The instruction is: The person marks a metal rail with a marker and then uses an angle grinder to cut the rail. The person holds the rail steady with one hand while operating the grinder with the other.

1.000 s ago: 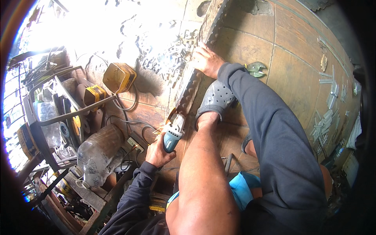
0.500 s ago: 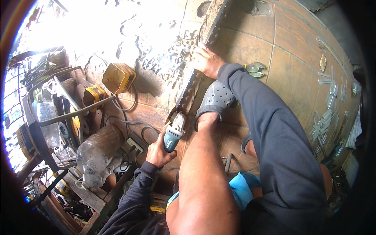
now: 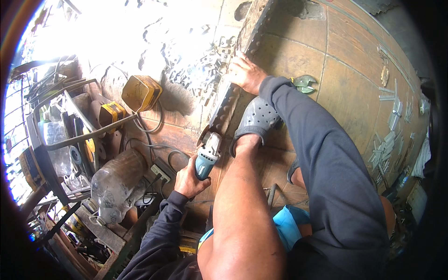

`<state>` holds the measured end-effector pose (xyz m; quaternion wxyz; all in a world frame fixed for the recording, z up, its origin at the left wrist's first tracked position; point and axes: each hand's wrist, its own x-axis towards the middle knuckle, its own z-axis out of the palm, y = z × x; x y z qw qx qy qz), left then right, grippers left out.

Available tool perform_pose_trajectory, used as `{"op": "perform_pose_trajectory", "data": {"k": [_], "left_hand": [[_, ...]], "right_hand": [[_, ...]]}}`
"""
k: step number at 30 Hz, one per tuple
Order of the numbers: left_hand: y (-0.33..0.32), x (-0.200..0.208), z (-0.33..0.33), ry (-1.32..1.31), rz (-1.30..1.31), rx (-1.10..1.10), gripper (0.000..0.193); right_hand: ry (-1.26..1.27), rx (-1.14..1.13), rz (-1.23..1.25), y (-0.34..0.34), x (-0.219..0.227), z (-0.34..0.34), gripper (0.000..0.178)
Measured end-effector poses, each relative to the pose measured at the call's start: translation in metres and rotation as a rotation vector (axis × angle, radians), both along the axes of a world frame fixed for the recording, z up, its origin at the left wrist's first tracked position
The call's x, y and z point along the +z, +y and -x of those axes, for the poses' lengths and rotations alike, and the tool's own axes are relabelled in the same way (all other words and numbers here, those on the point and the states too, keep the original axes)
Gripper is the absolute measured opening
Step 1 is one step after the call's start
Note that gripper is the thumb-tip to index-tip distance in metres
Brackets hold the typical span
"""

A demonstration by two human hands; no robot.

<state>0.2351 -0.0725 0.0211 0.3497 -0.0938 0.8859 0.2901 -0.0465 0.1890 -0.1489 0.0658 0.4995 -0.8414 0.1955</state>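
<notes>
My left hand [image 3: 189, 182] is closed around the teal body of an angle grinder [image 3: 205, 164]. Its disc [image 3: 202, 136] is at the near end of a long dark metal bar [image 3: 223, 111]; whether they touch, I cannot tell. The bar runs away from me along the floor and has a row of round bumps or holes. Farther along, my right hand [image 3: 246, 74] grips it, fingers over its left edge. My foot in a grey clog [image 3: 256, 115] stands just right of the bar. Locking pliers [image 3: 304, 83] with green jaws lie beyond my right wrist.
Many small metal pieces [image 3: 200, 70] lie left of the bar, partly in glare. A cut yellow container [image 3: 140, 93], a power strip [image 3: 162, 170] with cords and a plastic jug [image 3: 114, 191] crowd the left. Metal strips [image 3: 385, 149] are scattered at right.
The grinder has tilted and shifted very slightly at the bar's near end. My right hand and the bar look unmoved.
</notes>
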Motion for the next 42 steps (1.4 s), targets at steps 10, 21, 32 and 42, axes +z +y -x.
{"op": "perform_pose_trajectory", "data": {"k": [10, 21, 32, 42], "left_hand": [[-0.007, -0.005, -0.012, -0.05, 0.032, -0.005, 0.091], [0.003, 0.0, 0.001, -0.042, -0.006, 0.048, 0.089], [-0.007, -0.004, -0.011, -0.021, 0.016, 0.005, 0.089], [-0.004, -0.002, 0.0, -0.017, 0.003, 0.008, 0.09]], "right_hand": [[-0.001, 0.008, 0.003, 0.0, 0.0, 0.0, 0.029], [-0.005, 0.009, 0.052, -0.001, -0.006, -0.001, 0.03], [0.008, -0.007, 0.042, -0.002, -0.005, -0.001, 0.028], [0.013, -0.005, 0.06, -0.003, -0.006, -0.002, 0.027]]}}
